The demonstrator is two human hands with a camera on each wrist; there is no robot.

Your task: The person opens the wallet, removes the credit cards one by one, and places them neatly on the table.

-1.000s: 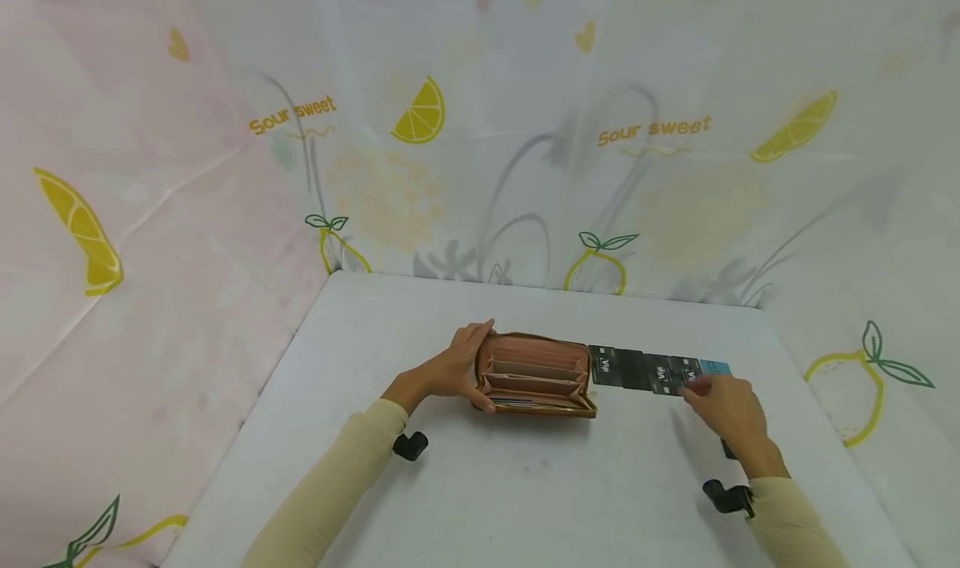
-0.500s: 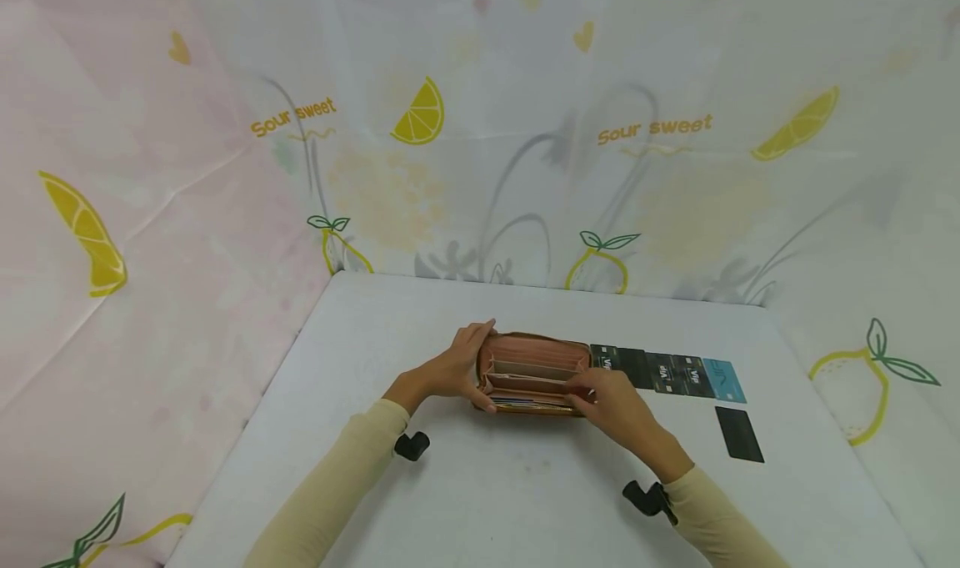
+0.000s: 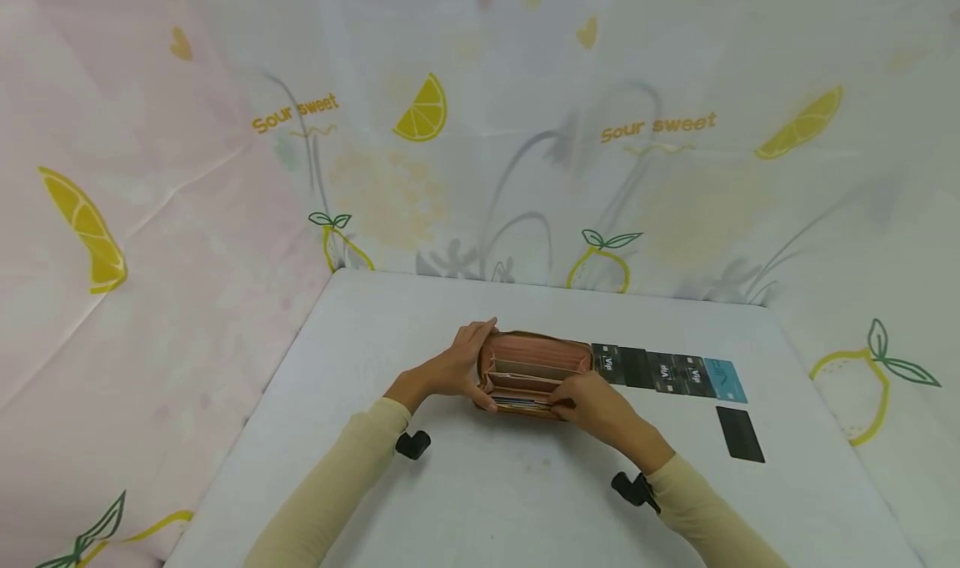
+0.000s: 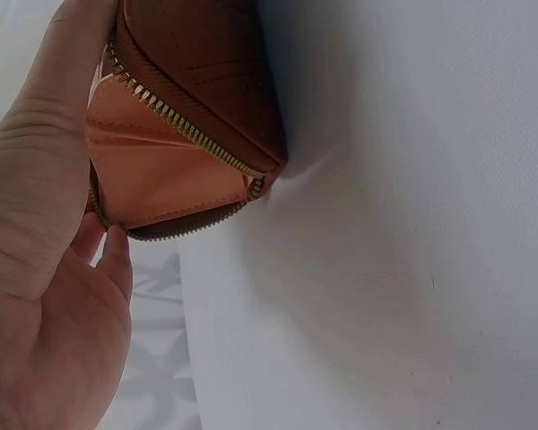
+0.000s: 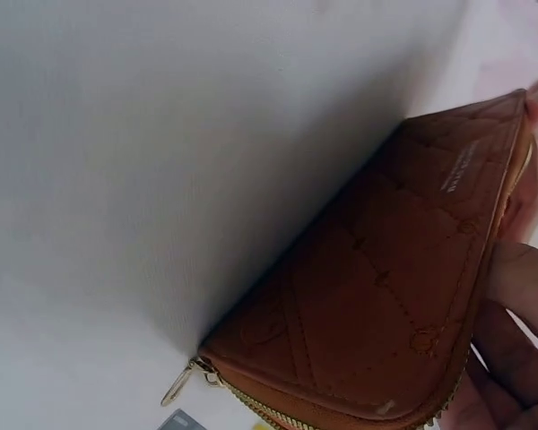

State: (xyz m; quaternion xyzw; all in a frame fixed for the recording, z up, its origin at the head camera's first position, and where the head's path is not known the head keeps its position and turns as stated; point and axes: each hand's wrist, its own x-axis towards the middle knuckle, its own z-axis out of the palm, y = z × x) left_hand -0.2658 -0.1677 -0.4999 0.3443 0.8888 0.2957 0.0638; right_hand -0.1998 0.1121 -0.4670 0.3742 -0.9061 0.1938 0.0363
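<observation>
White table (image 3: 465,493), lemon-printed walls (image 3: 510,76); left grip (image 3: 452,369) clamped on wallet (image 3: 534,351) (right grip (image 3: 597,404) unclear).

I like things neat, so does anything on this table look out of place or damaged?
One black card lies outside the row of cards, nearer the person, breaking the line. The brown zip wallet shows a pale mark near a rounded corner; scuff or glare, I cannot tell.

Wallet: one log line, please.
wallet: open; left hand: grips left end; right hand: at wallet's front, grip unclear; cards: row beside wallet; lone black card: apart, nearer person
</observation>
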